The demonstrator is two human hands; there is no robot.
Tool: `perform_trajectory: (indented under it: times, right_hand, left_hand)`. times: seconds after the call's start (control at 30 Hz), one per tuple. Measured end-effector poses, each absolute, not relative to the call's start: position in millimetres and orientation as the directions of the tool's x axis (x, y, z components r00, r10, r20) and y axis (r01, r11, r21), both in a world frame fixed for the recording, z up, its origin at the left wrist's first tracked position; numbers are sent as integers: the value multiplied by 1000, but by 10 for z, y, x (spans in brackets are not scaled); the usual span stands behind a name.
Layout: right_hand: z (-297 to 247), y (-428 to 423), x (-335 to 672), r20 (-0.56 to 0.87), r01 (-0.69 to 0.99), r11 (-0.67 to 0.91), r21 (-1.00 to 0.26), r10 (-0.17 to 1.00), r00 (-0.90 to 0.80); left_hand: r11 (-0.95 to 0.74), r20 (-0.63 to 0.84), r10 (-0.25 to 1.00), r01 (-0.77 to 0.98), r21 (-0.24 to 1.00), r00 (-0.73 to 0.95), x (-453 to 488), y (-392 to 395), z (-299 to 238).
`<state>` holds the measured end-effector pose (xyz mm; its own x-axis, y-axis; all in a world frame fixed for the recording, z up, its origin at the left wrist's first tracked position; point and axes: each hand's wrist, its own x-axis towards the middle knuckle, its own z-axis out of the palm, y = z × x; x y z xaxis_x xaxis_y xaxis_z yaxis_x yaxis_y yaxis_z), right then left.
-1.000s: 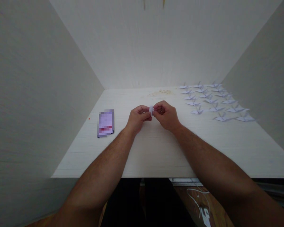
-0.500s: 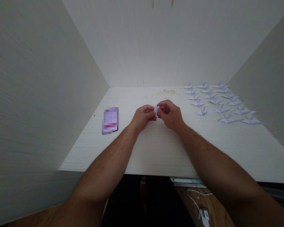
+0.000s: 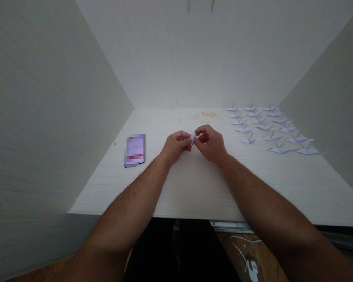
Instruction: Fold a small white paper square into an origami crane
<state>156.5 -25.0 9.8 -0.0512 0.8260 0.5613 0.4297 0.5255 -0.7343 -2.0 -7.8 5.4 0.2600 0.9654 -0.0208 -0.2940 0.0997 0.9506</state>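
Between my hands, above the middle of the white table, is a small folded piece of white paper [image 3: 193, 137]. My left hand [image 3: 178, 146] pinches it from the left, with the thumb and fingers covering part of it. From the other side my right hand [image 3: 211, 142] grips its right edge between thumb and forefinger. The finer folds are too small to make out. Several white paper cranes [image 3: 271, 138] stand in rows to the right of my right hand.
A phone-like device [image 3: 135, 150] with a blurred screen lies left of my left hand. Walls enclose the white table [image 3: 194, 188] at the back and both sides. Brownish marks [image 3: 207, 114] show near the back wall. A white power strip [image 3: 253, 270] with cables is on the floor.
The folded paper is tilted a little differently, and my right fingers have shifted slightly on it. The whole view has moved a little.
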Motion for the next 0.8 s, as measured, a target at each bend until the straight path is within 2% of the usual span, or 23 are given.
perform_trajectory:
  times: [0.43, 0.63, 0.8]
  right_hand:
    - [88, -236, 1568, 536, 413, 502, -760, 844, -40]
    - [49, -221, 1553, 548, 396, 507, -766, 836, -10]
    - [41, -226, 1549, 585, 467, 519, -715, 811, -7]
  left_hand:
    - [88, -21, 969, -264, 961, 247, -30, -68, 47]
    - [-9, 48, 981, -206, 978, 188, -19, -66, 19]
    - [-100, 121, 982, -146, 984, 144, -4, -86, 29]
